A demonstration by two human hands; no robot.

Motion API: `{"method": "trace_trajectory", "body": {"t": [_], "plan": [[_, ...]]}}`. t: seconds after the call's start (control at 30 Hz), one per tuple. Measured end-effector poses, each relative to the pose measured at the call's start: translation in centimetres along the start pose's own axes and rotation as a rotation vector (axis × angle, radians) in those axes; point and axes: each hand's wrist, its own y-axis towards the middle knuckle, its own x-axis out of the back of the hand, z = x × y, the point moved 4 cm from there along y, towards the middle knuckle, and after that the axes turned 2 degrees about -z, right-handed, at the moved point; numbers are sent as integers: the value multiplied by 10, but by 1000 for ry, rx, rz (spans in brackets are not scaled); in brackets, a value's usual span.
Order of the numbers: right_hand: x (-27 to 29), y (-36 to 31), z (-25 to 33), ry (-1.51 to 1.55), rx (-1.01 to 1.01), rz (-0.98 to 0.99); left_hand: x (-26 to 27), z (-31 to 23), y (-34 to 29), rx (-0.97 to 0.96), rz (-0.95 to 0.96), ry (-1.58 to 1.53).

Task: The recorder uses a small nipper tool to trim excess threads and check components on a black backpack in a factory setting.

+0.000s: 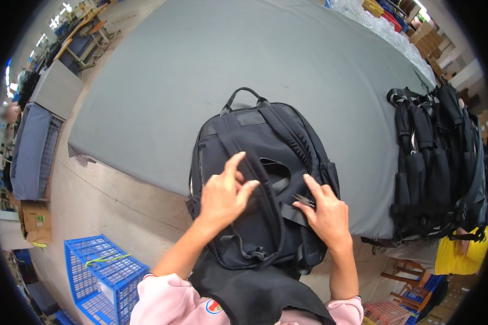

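A black backpack lies at the table's near edge with its strap side up and its top handle pointing away from me. My left hand is over the left shoulder strap, thumb and index finger spread apart with nothing between them. My right hand is above the bag's right side and holds small dark thread snips, their tips pointing left. Beneath the snips is a flat strap end. An oval opening shows in the back panel between my hands.
A grey cloth covers the large table. Several black backpacks are stacked at its right edge. A blue plastic crate stands on the floor at left. Another person's yellow clothing shows at lower right, near wooden stools.
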Motion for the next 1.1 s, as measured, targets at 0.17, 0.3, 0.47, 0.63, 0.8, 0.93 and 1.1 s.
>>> {"method": "trace_trajectory", "body": {"t": [0.17,0.3,0.47,0.63,0.8,0.93,1.1], "plan": [[-17,2,-7,40,32,72,-27,1,-11,98,2,-612],[4,0,-14,612,-152,206,-11,5,-11,243,16,-1053],[26,-11,-25,1207,-218,186,18,8,-19,247,262,-739],[4,-23,-21,832,-163,519,27,23,-31,-25,312,150],[12,-33,-18,487,-128,379,29,10,-16,76,299,-77],[60,-34,-29,267,-55,-84,61,64,-27,148,-472,-175],[25,-45,-95,580,-592,45,48,122,-60,596,-310,-736]]}}
